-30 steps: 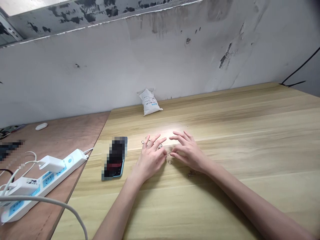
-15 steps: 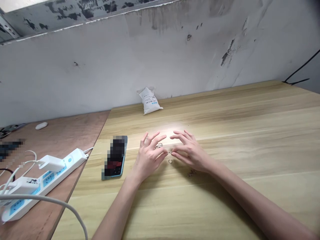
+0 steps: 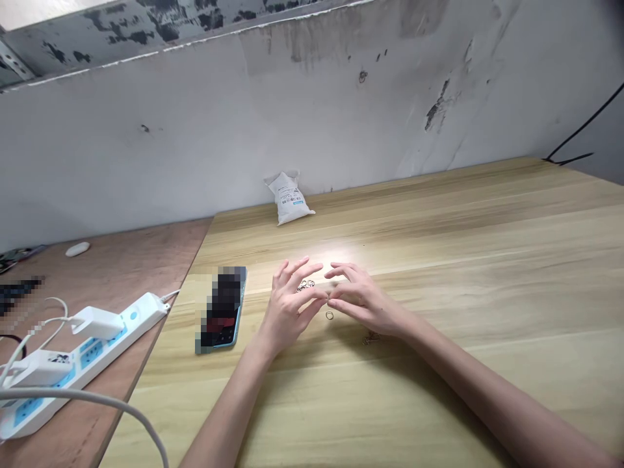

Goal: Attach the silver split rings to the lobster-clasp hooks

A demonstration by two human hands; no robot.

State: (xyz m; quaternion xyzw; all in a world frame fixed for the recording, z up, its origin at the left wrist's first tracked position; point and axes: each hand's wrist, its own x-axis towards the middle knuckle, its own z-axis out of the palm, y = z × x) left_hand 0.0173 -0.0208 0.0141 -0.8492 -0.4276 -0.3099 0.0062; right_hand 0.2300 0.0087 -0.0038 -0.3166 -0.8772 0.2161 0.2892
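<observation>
Metal, silver-coloured: a small loose ring point(image 3: 329, 315) lies on the pale wooden tabletop point(image 3: 487, 260), just below where the left hand point(image 3: 287, 305) and right hand point(image 3: 363, 302) meet. Each hand's thumb and forefinger are pinched together, tip against tip; what sits between them is too small to tell. The other fingers are spread. A cluster of small metal rings point(image 3: 306, 285) lies just beyond the left fingers, and a second metal cluster point(image 3: 373, 337) lies beside the right wrist. To the left is a blue-cased phone point(image 3: 221, 309); by the wall is a white labelled pouch point(image 3: 287, 198).
</observation>
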